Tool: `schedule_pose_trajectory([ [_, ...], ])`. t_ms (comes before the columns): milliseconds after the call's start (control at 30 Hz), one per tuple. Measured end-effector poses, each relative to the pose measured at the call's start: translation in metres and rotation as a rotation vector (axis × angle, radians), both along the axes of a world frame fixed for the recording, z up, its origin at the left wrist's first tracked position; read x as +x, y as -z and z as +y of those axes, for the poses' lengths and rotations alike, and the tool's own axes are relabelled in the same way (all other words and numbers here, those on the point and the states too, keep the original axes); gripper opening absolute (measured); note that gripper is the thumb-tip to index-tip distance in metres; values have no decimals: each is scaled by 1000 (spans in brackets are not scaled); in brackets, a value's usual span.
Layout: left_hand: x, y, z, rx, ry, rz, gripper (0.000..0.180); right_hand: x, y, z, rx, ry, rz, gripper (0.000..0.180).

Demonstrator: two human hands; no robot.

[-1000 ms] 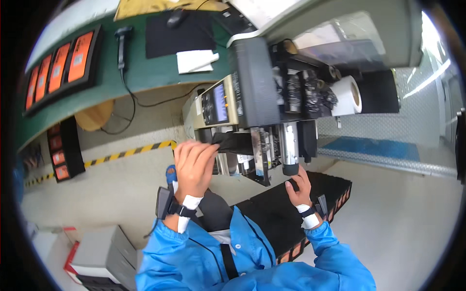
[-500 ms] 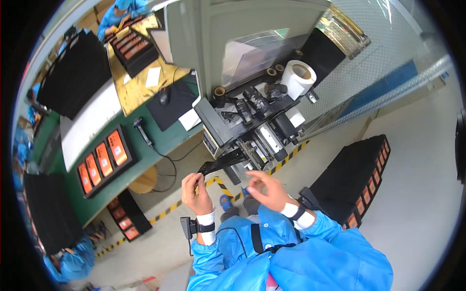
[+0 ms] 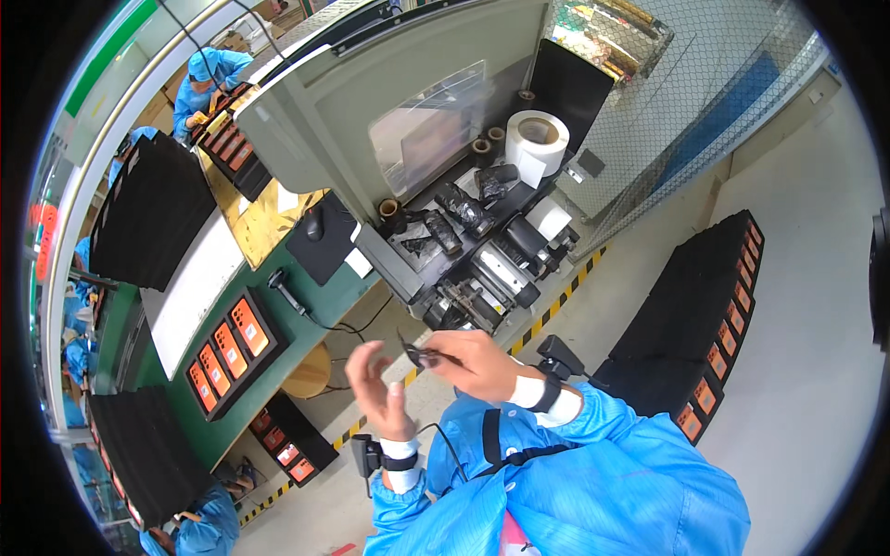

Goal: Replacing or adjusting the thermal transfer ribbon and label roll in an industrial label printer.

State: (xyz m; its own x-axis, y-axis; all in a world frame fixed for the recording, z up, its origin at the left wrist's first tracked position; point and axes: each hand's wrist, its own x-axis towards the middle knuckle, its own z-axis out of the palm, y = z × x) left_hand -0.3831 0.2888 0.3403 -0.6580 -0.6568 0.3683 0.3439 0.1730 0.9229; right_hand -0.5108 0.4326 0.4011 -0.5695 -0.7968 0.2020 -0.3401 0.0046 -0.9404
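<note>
My right hand (image 3: 482,366) pinches a crumpled strip of black ribbon film (image 3: 422,356) in front of an opened label printer (image 3: 382,264). My left hand (image 3: 385,398) is just left of it, fingers apart and curved, with nothing visible in them. Ahead of both hands lie the printer's exposed rollers (image 3: 501,269). Wads of used black ribbon (image 3: 464,209) rest on the machine's top, beside a large white label roll (image 3: 521,148) and several small cardboard cores (image 3: 389,211).
At left, a green bench (image 3: 324,308) holds a handheld scanner (image 3: 289,293), a mouse (image 3: 313,225) and a black tray of orange pieces (image 3: 222,352). Stacked black trays (image 3: 677,315) stand on the floor at right. A co-worker in blue (image 3: 199,83) sits at the far left.
The black ribbon, earlier stretched from the printer to my left hand, is now a crumpled strip in my right hand. My left hand has let go and opened. The view has shifted.
</note>
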Motion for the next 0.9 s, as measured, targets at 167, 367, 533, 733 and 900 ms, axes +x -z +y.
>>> schedule_pose_trajectory([
  [167, -18, 34, 44, -168, 62, -288, 39, -36, -21, 36, -42, -116, -237, 26],
  [367, -81, 22, 65, -402, 32, -448, 41, -97, -19, 50, -204, -95, -645, 29],
  [533, -97, 30, 57, -389, 55, -448, 36, -126, -23, 53, -319, -149, -669, 30],
  [733, -111, -11, 80, -952, 527, -593, 44, -143, -32, 30, -288, -272, -694, 32],
  [900, -121, 17, 96, -1389, 651, -1005, 63, -138, -38, 12, -271, -314, -711, 27],
])
